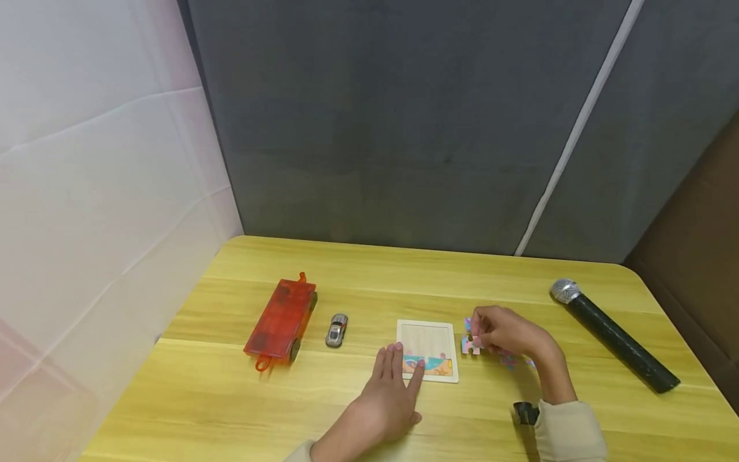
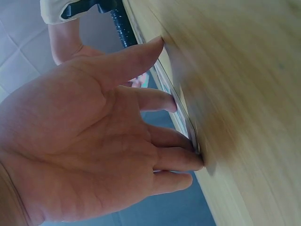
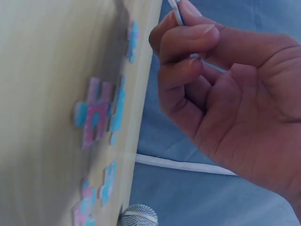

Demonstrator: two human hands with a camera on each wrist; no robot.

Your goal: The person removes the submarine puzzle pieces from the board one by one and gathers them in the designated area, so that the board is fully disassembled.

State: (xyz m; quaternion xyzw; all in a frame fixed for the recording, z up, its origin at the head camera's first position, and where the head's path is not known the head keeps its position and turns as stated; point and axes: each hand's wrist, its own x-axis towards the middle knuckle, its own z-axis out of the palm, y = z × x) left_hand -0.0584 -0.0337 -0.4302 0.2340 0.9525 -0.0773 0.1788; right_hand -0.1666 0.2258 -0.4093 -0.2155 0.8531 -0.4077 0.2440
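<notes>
A square wooden puzzle tray lies on the table, with joined blue and orange puzzle pieces along its near edge. My left hand rests at the tray's near left corner, its straight fingers touching the pieces and rim. To the right of the tray, my right hand pinches a thin puzzle piece between thumb and fingers; its picture is hidden. Loose pink and blue puzzle pieces lie beneath and beside this hand, partly covered by it in the head view.
A red translucent toy trailer and a small silver toy car stand left of the tray. A black microphone with a silver head lies at the right. Dark cloth hangs behind the table.
</notes>
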